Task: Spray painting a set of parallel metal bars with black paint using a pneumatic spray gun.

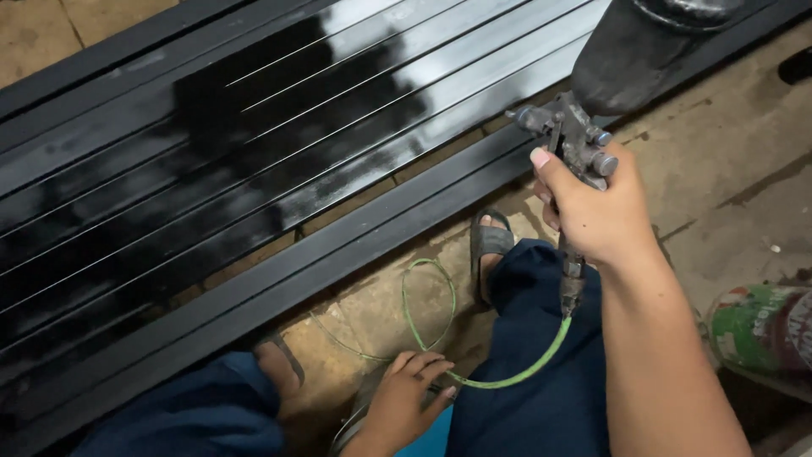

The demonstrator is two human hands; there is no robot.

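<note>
1. Black, wet-looking paint gleams across the metal bars (279,127) that run from the upper right of the frame to the lower left, with the brightest sheen near the top centre and duller bars toward the lower left edge.

2. At right of centre the right hand (596,211) is wrapped firmly around a grey spray gun (571,140), forefinger laid along its front by the trigger; the gun's dark paint cup (634,51) rises out of the top of the frame.

3. A thin green air hose (524,368) drops from the gun's handle, curves across the lower centre and loops over the concrete floor (727,169).

4. The left hand (406,398), low in the centre, rests with fingers loosely curled over that hose, not clenched.

5. Sandalled feet and dark blue trousers (541,398) show the person crouching just beside the nearest bar.

6. A green and red container (761,330) lies at the right edge, well apart from the bars.

7. To judge by the uneven gloss, good work here would mean keeping the nozzle square to the bars, moving at a steady pace, overlapping each pass, and letting the left hand hold the hose clear of the wet surface.
</note>
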